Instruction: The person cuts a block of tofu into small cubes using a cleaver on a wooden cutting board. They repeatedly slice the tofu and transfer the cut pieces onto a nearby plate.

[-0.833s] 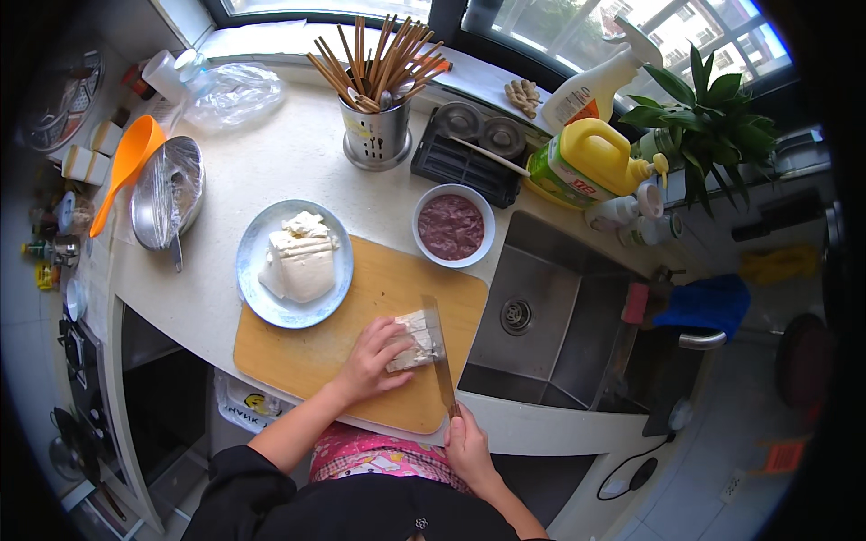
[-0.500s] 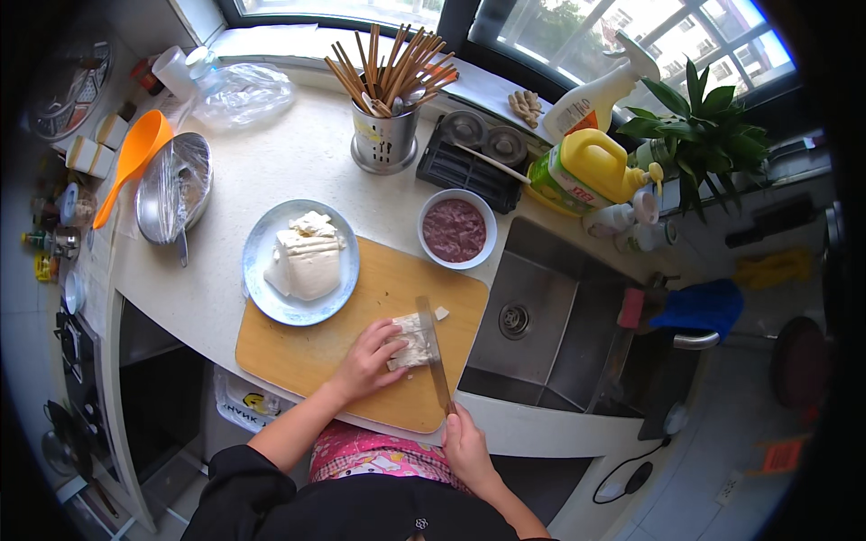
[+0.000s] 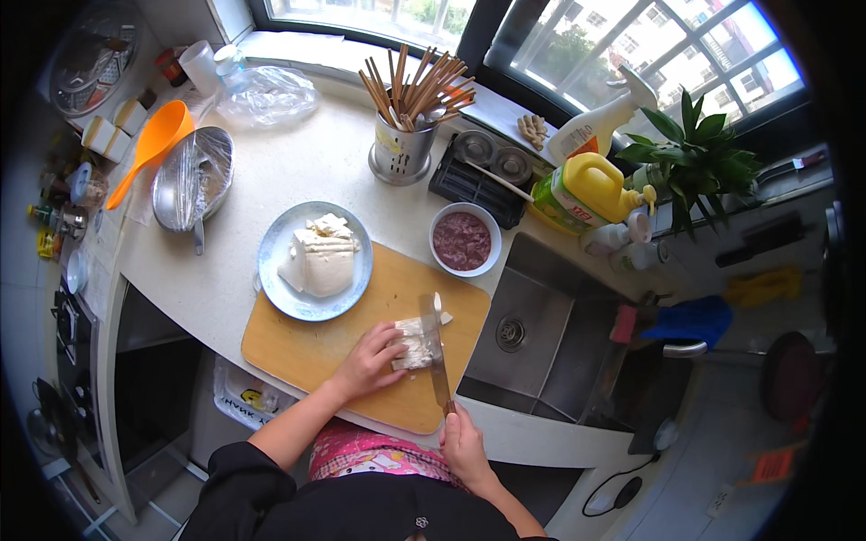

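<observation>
My right hand (image 3: 464, 442) is closed round the handle of a kitchen knife (image 3: 437, 356), its blade pointing away from me across the wooden cutting board (image 3: 307, 347). Left of the blade lies a piece of white tofu (image 3: 413, 345) with cut lines in it. The curled fingers of my left hand (image 3: 372, 359) press on the tofu's left side, holding it. A thin sliver stands against the blade near its tip, and a small bit lies just right of it. A larger block of tofu, partly sliced, rests on a white-blue plate (image 3: 273, 287) overlapping the board's far left corner.
A bowl of reddish minced meat (image 3: 462, 241) stands beyond the board, left of the steel sink (image 3: 532, 338). Farther back are a chopstick holder (image 3: 400, 155), a yellow jug (image 3: 586, 194) and a spray bottle (image 3: 600, 126). At left lie a film-covered metal pan (image 3: 192, 178) and an orange ladle (image 3: 152, 149).
A thin tofu sliver now shows against the blade near the tip. Both hands keep their hold in nearly the same place. The view has tilted slightly, shifting the background.
</observation>
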Tool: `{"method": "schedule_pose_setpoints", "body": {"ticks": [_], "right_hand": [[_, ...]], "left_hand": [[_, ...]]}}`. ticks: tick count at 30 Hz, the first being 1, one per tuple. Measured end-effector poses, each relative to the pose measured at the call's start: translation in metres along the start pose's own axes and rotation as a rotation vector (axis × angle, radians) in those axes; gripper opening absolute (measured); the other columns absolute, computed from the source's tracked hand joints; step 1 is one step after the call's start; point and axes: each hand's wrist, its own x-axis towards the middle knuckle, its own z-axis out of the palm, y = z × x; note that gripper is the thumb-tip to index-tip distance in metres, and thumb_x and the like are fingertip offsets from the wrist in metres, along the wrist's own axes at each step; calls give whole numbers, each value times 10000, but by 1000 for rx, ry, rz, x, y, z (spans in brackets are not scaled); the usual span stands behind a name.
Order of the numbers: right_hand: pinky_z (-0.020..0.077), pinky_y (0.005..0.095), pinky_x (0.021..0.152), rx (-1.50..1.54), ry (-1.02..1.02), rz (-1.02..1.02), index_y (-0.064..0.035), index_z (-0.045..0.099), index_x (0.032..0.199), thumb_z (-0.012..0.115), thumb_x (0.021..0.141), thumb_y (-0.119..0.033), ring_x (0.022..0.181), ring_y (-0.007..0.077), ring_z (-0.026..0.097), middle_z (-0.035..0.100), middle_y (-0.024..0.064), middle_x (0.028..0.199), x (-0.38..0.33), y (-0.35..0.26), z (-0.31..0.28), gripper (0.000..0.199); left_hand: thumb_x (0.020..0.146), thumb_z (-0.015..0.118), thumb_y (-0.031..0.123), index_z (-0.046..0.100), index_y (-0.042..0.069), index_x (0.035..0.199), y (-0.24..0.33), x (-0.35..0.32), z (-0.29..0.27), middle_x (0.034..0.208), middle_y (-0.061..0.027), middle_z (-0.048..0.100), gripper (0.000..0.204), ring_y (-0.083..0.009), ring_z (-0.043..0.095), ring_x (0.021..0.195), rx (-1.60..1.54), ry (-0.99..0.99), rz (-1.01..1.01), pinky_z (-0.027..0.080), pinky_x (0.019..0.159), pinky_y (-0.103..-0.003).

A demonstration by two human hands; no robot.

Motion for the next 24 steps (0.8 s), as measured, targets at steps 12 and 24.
{"method": "schedule_pose_setpoints", "body": {"ticks": [12,24], "right_hand": [[399,248,456,58,-12,16,-2,513,1195,333,1034,-341,485,82,477,497,-2,596,8,41,23,416],[390,241,442,47,-18,-57,-22,503,977,333,1035,-336,476,74,469,493,-3,592,9,51,37,362]], "left_hand": [[673,785,144,589,31,1026,1,0,-4,1208,-165,533,419,-367,506,1166,27,22,43,436,985,-441],[676,799,129,549,17,933,-4,-7,4,1073,-156,536,376,-360,539,1091,-17,91,53,469,924,-426]]}}
